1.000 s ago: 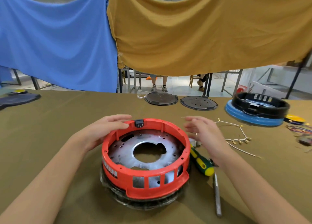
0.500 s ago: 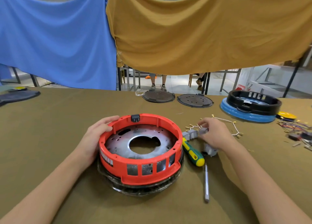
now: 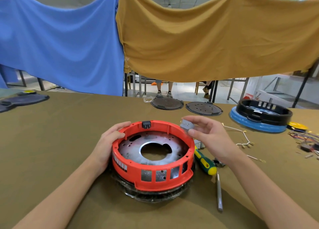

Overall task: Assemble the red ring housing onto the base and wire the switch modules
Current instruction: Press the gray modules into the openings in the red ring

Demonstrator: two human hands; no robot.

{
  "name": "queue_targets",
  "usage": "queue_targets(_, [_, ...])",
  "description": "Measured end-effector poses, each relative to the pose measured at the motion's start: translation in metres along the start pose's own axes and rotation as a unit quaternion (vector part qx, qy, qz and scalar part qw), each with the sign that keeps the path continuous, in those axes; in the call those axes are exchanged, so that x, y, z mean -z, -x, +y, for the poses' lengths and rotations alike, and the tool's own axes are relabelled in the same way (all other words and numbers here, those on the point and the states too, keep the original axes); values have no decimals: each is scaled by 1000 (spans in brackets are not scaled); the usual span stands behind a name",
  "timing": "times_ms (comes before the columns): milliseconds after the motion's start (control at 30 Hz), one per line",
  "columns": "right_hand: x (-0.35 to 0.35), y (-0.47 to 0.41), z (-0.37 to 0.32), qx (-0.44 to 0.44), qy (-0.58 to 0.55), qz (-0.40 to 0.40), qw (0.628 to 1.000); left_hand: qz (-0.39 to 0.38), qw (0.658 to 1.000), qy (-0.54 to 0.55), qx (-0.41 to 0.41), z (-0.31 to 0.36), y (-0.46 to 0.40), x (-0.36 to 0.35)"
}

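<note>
— What are the hands on?

— The right hand [image 3: 209, 139] pinches a small grey switch module [image 3: 186, 125] between thumb and fingertips, raised just above the far right rim of the red ring [image 3: 151, 166]. The other fingers are loosely curled. The left hand [image 3: 107, 142] grips the ring's left wall, thumb hooked over the rim, fingers down the outside.

— And the ring itself?

— It sits on the dark base [image 3: 151, 193], which shows as a black edge around the ring's near side. Inside lies a metal plate [image 3: 151, 147] with a large central hole and small holes around it. A black socket [image 3: 146, 124] is set in the ring's far rim. Square windows run along the near wall, above a lip.

— What is close to it?

— A screwdriver [image 3: 205, 161] with a green and yellow handle lies just right of the ring, its shaft pointing toward the near edge of the table [image 3: 60, 142]. Another grey module [image 3: 199, 144] lies beside the handle, under the right hand. Further right are white wires [image 3: 245, 140], then a tangle of coloured ones [image 3: 305, 139].

— Any open room?

— Left of the ring the table is bare cloth out to its left edge. Far behind the ring lie two dark discs [image 3: 185, 105] at the table's far edge; right of them a black ring [image 3: 264, 112] sits on a blue base.
</note>
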State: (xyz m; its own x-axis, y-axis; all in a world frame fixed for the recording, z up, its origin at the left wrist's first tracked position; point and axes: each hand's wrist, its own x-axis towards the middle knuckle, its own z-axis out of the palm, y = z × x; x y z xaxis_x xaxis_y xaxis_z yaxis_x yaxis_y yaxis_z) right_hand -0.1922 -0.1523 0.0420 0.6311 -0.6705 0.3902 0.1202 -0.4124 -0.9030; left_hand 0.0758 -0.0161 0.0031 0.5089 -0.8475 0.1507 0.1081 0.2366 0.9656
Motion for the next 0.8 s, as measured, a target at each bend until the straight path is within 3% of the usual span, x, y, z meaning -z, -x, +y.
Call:
queue_targets(133, [-3, 7, -12, 26, -20, -13, 999, -9, 1000, -13, -9, -1, 0, -1])
queue_targets(333, [-21, 31, -7, 82, -23, 58, 995, 43, 998, -34, -30, 1, -2, -1])
queue_targets(433, [-26, 34, -5, 124, 67, 78, 987, 82, 995, -28, -46, 4, -5, 4])
queue_targets(533, [-30, 38, -1, 154, 192, 48, 968, 129, 990, -20, -52, 4, -9, 10])
queue_targets(800, [-29, 42, 5, 148, 207, 33, 966, 119, 986, -81, -81, 4, -4, 10])
